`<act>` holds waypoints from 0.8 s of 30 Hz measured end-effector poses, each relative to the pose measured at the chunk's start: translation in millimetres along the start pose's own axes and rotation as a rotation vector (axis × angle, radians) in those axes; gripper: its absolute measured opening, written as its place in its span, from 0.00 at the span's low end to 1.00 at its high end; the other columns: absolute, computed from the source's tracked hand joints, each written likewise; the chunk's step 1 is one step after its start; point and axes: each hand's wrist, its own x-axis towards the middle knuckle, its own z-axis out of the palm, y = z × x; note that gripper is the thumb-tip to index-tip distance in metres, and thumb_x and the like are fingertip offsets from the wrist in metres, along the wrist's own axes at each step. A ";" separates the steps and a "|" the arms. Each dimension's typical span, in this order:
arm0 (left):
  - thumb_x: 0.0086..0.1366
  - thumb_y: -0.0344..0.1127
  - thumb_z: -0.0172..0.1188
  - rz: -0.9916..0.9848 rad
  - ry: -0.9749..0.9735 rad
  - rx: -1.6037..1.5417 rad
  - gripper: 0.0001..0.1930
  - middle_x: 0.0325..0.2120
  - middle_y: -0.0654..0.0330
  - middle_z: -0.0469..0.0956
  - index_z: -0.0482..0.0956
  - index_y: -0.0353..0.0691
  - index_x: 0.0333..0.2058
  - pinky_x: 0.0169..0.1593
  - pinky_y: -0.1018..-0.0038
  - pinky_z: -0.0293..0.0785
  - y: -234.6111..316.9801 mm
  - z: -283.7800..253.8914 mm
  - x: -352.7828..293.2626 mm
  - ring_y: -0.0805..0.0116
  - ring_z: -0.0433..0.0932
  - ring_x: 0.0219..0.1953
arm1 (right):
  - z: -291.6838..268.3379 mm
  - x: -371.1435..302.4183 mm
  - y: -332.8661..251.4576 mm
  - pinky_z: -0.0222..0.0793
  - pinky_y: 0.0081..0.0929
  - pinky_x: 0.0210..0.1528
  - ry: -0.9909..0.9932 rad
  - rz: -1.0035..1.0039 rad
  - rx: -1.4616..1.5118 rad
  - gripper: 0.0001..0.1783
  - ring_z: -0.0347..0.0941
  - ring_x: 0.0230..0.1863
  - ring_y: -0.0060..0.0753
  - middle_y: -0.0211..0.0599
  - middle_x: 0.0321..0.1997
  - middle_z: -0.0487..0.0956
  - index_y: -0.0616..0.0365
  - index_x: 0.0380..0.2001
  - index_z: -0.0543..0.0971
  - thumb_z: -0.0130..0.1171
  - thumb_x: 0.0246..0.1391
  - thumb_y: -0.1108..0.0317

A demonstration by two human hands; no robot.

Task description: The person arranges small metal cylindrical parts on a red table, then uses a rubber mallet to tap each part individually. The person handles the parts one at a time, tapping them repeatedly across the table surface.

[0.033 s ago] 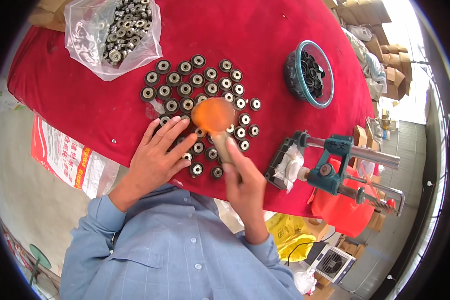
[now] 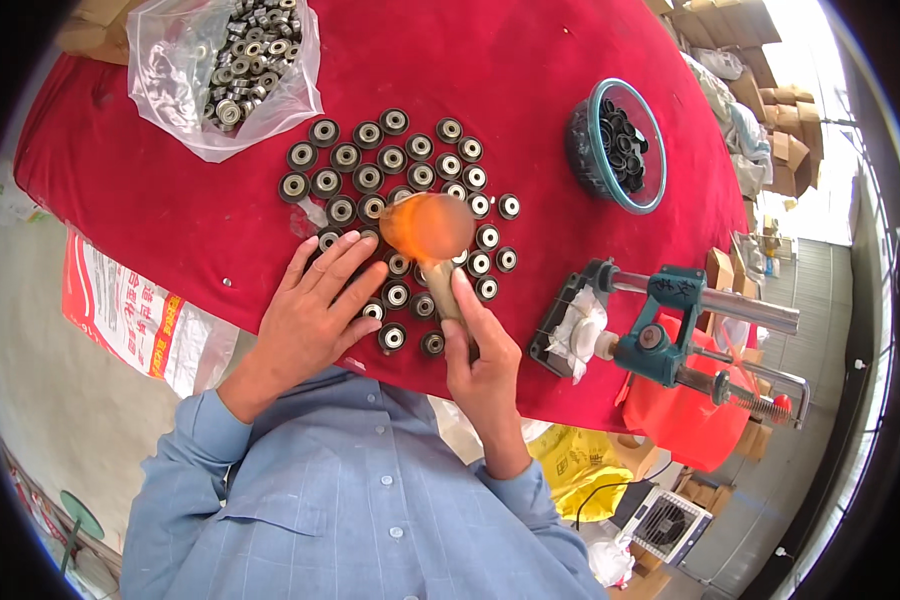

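Note:
My right hand [image 2: 485, 365] is wrapped round the pale handle of a mallet [image 2: 428, 228]. Its orange head, smeared by motion, hangs over a cluster of bearings with black rings [image 2: 392, 159] laid out on the red cloth [image 2: 470, 60]. To the left, my left hand [image 2: 315, 310] lies with fingers spread over the near-left part of the cluster, the fingertips touching or just above some bearings. The mallet head and my left hand hide several of them.
A clear plastic bag of loose metal bearings [image 2: 170, 90] lies at the far left. On the right stands a clear bowl [image 2: 660, 150] holding black rings. A green hand press [image 2: 660, 340] is at the table's right edge, with a red bag [image 2: 685, 425] below it.
The mallet head has tilted slightly, and my right hand has shifted a little to the left and nearer to me. My left hand stays in place.

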 end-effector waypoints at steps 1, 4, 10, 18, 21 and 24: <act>0.64 0.46 0.73 0.004 0.003 -0.004 0.34 0.74 0.53 0.68 0.77 0.42 0.66 0.78 0.46 0.57 -1.0 0.5 0.2 0.50 0.64 0.77 | 5.9 0.1 2.2 0.76 0.31 0.38 0.007 -0.003 -0.010 0.33 0.76 0.29 0.33 0.41 0.32 0.78 0.50 0.72 0.78 0.64 0.64 0.81; 0.65 0.47 0.72 0.014 -0.001 0.003 0.36 0.74 0.52 0.68 0.74 0.37 0.67 0.78 0.46 0.57 -1.9 0.6 -0.8 0.50 0.64 0.77 | 0.3 -4.2 5.3 0.75 0.28 0.38 -0.031 0.115 0.068 0.32 0.74 0.29 0.30 0.40 0.34 0.79 0.54 0.71 0.78 0.63 0.65 0.81; 0.67 0.49 0.70 -0.014 0.047 0.001 0.40 0.74 0.52 0.68 0.67 0.37 0.72 0.79 0.47 0.57 -2.3 2.5 -3.1 0.50 0.64 0.77 | -30.3 -36.7 -15.7 0.75 0.19 0.35 0.034 0.018 0.108 0.28 0.75 0.31 0.17 0.38 0.44 0.87 0.63 0.73 0.74 0.57 0.72 0.76; 0.68 0.52 0.69 0.017 0.112 -0.027 0.47 0.74 0.50 0.67 0.57 0.35 0.76 0.78 0.46 0.58 -5.5 8.8 -3.3 0.48 0.64 0.77 | -6.4 -31.9 -1.0 0.73 0.28 0.37 -0.005 0.066 -0.023 0.32 0.73 0.30 0.29 0.41 0.33 0.78 0.57 0.70 0.79 0.64 0.63 0.82; 0.68 0.52 0.70 0.015 0.115 -0.025 0.47 0.74 0.50 0.67 0.57 0.36 0.76 0.79 0.46 0.58 -6.2 10.2 -6.4 0.47 0.64 0.77 | -18.7 -48.8 -5.2 0.73 0.28 0.37 0.028 0.149 0.061 0.31 0.73 0.30 0.29 0.41 0.34 0.79 0.60 0.70 0.78 0.63 0.63 0.83; 0.66 0.52 0.71 0.019 0.119 -0.002 0.49 0.74 0.49 0.67 0.57 0.35 0.76 0.78 0.47 0.59 -6.8 11.0 -4.6 0.48 0.64 0.77 | -33.1 -72.6 -12.0 0.73 0.20 0.34 0.037 0.034 0.071 0.30 0.74 0.30 0.18 0.37 0.41 0.84 0.63 0.72 0.75 0.57 0.68 0.82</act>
